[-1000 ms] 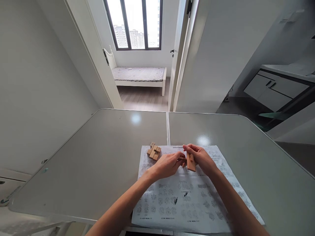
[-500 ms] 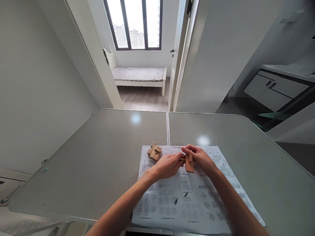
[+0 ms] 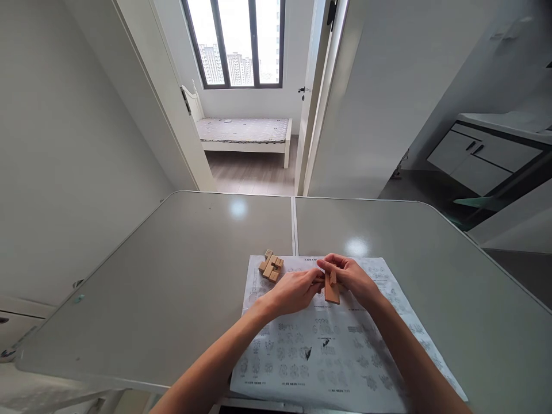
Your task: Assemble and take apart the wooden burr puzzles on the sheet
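My left hand [image 3: 292,290] and my right hand [image 3: 351,277] meet over a printed sheet of diagrams [image 3: 332,351] lying on the grey table [image 3: 172,276]. Between them they pinch a small wooden puzzle piece [image 3: 332,289], a short notched block hanging down from the fingers. My right hand's fingers curl round its top; my left hand's fingertips press against its left side. A cluster of interlocked wooden puzzle blocks [image 3: 271,267] rests on the sheet's far left corner, just beyond my left hand and apart from it.
The table has a seam [image 3: 294,227] down its middle and rounded far corners. Beyond it an open doorway shows a bed [image 3: 244,133] under a window. A wall stands to the left, and a cabinet [image 3: 483,155] to the right.
The wooden piece has turned from slanted to nearly upright between my fingers, and both hands have shifted very slightly. The block cluster has not moved.
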Available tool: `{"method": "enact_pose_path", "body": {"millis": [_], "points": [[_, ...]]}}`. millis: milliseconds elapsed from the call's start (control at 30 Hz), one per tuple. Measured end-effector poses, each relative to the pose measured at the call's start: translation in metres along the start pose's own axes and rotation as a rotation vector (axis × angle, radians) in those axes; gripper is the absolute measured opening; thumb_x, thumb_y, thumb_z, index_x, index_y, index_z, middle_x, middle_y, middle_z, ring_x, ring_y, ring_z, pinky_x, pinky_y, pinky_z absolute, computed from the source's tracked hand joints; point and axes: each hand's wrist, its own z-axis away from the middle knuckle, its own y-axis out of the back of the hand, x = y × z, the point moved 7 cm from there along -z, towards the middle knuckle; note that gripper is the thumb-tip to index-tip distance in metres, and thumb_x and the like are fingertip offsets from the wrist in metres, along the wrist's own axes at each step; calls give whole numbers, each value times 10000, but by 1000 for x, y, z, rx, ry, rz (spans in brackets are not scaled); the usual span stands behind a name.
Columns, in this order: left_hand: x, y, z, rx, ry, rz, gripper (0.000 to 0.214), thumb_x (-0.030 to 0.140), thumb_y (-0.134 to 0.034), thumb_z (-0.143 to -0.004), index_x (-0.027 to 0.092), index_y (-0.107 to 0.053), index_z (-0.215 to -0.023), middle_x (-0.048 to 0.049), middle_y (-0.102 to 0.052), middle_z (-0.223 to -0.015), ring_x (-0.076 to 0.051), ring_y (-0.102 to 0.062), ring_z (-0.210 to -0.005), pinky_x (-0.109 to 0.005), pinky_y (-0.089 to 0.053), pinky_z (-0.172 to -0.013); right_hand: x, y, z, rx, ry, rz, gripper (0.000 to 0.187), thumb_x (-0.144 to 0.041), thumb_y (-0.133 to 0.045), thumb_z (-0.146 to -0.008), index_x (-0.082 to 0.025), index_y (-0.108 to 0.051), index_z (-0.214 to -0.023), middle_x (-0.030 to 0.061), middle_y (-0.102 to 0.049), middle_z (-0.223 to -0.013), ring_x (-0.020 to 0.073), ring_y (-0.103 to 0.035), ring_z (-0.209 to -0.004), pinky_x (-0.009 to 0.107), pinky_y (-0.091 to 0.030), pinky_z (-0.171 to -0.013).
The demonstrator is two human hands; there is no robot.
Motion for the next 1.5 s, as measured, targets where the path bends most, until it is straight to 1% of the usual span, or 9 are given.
{"method": "enact_pose_path", "body": {"millis": [233,367,467,600,700,867,1033,1233,1500], "points": [[-3,-1,-1,-1,15,4,168,242,-401,-1091,233,-564,-1127,-54,-782,-1109,-214,-747,-946,-307,-556,-794,4,-2,0,-26,19,-31,517,-710,-814,-771,-225,-634,-774,-23,-671,-630,194,-655,-578,299,-496,-573],[-3,0,-1,2,13,17,144,234,-412,-1086,237,-545,-1143,-59,-780,-1162,-220,-743,-993,-309,-550,-805,7,-5,1,-56,1,-57,500,-722,-749,-831,-237,-628,-818,-15,-701,-642,209,-682,-580,312,-524,-593],[-1,3,-1,11,7,39,139,216,-390,-1085,234,-527,-1101,-59,-776,-1167,-217,-734,-1007,-307,-535,-813,8,-8,1,-81,-1,-71,494,-726,-719,-853,-241,-626,-842,-8,-709,-651,218,-694,-604,318,-530,-621],[2,5,0,14,4,51,151,215,-360,-1089,232,-504,-1047,-42,-767,-1029,-196,-721,-907,-296,-517,-785,12,-10,0,-116,-9,-79,504,-734,-719,-847,-239,-619,-835,-9,-693,-630,221,-688,-597,318,-514,-609],[3,5,1,10,-1,55,159,232,-353,-1096,235,-501,-1035,-32,-750,-989,-186,-706,-871,-290,-512,-778,16,-9,-2,-120,-27,-86,533,-753,-738,-814,-234,-621,-837,-1,-702,-668,225,-688,-609,328,-525,-605],[2,3,1,12,-2,58,154,235,-357,-1092,231,-498,-1030,-37,-736,-980,-192,-691,-852,-298,-505,-770,19,-5,-4,-103,-39,-77,542,-741,-775,-786,-223,-627,-835,-2,-691,-696,208,-664,-613,320,-527,-594],[-1,2,0,23,10,63,145,254,-384,-1084,231,-498,-997,-37,-727,-956,-197,-685,-841,-298,-498,-749,18,-1,-3,-99,-48,-74,517,-701,-797,-799,-221,-606,-820,-26,-643,-675,165,-601,-592,283,-500,-565],[-2,1,0,31,-2,91,215,242,-350,-1092,230,-511,-948,-19,-730,-949,-180,-675,-836,-289,-501,-796,19,-2,-3,-169,-69,-78,554,-735,-770,-805,-233,-537,-788,-21,-628,-654,179,-607,-582,296,-497,-545],[-3,2,0,58,-1,127,224,251,-363,-1093,226,-547,-968,-17,-743,-925,-174,-677,-815,-281,-503,-777,18,-2,-1,-202,-76,-66,531,-722,-756,-831,-224,-573,-800,-21,-636,-653,184,-624,-581,302,-502,-555]]}}
